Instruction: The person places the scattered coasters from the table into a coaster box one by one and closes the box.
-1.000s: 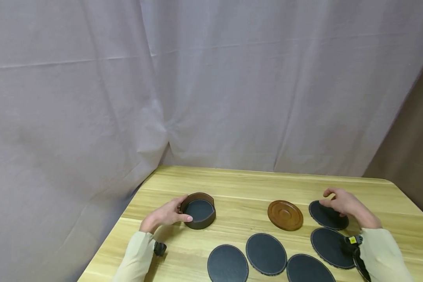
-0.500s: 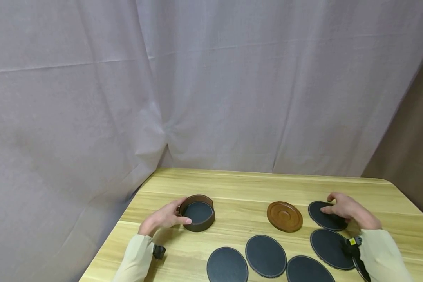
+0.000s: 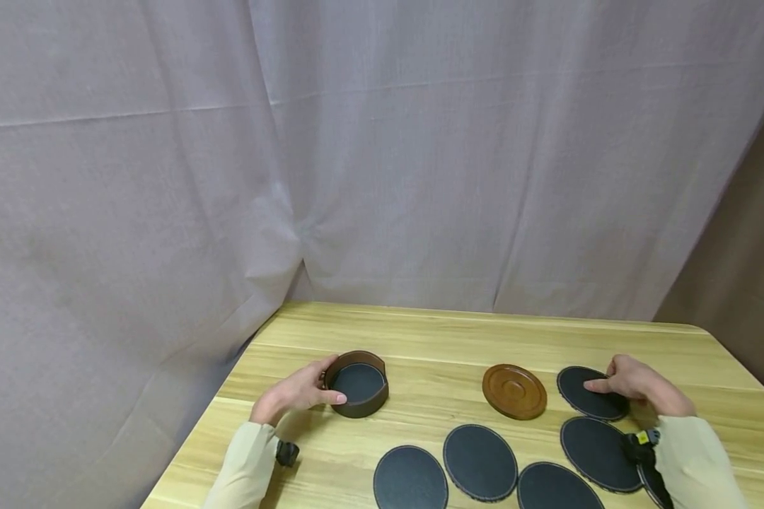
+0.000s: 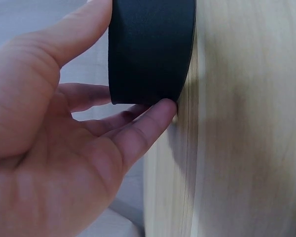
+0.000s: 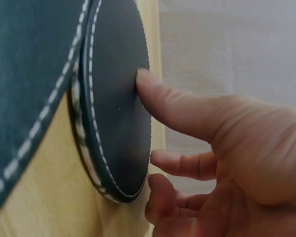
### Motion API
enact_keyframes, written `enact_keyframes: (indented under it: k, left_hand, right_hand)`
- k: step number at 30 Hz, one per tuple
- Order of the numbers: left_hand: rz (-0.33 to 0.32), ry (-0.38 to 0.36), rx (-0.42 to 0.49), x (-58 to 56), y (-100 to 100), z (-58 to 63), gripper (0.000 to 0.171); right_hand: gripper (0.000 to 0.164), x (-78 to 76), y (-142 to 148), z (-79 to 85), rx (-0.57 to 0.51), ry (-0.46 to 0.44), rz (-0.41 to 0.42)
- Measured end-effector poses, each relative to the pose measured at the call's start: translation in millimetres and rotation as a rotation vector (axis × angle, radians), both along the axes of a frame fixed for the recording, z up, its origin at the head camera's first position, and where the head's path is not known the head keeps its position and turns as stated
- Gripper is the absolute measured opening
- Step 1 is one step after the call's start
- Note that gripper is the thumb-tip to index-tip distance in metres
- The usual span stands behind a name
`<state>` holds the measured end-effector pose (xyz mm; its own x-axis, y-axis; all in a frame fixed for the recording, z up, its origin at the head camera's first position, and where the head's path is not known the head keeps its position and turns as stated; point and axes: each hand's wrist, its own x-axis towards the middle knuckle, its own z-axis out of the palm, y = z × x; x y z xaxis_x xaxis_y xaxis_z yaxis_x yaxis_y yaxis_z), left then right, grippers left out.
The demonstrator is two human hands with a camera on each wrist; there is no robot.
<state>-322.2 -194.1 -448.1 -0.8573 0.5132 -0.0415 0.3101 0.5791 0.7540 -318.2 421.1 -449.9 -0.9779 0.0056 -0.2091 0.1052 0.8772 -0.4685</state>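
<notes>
Your left hand (image 3: 296,388) holds the round holder (image 3: 366,407) by its side, while your right hand (image 3: 639,382) pinches the black coaster (image 3: 587,402) lying at the bench's (image 3: 433,332) back right, thumb on top, fingertips best tucked well beneath its edge.

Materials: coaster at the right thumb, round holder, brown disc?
Coaster: looks like black leather or faux leather, low sheen; pale edge stitching.
Round holder: probably similar leather-like covering; dark, smooth, matte wall; core hidden.
Brown disc: likely varnished wood; reddish-brown, slight gloss, concentric rings.
</notes>
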Motion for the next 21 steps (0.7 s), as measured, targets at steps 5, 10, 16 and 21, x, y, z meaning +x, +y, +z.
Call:
enact_keyframes:
  k: [5, 10, 16, 21]
  left_hand:
    - [0.000, -0.001, -0.001, -1.0, -2, -1.0, 0.092]
    - [0.007, -0.006, 0.003, -1.7, -1, -2.8, 0.092]
    - [0.014, -0.006, 0.001, -0.9, -1, -2.1, 0.092]
    - [0.022, -0.020, 0.010, -0.9, 0, -1.8, 0.092]
  right_hand:
    - [0.054, 1.9, 3, -0.4, -0.027, -0.020, 0.007]
    - [0.054, 4.0, 5, 4.1, -0.054, -0.017, 0.026]
    - [0.053, 6.7, 7, 11.8, -0.100, 0.021, 0.022]
    - [0.051, 7.2, 6, 19.8, -0.104, 0.090, 0.022]
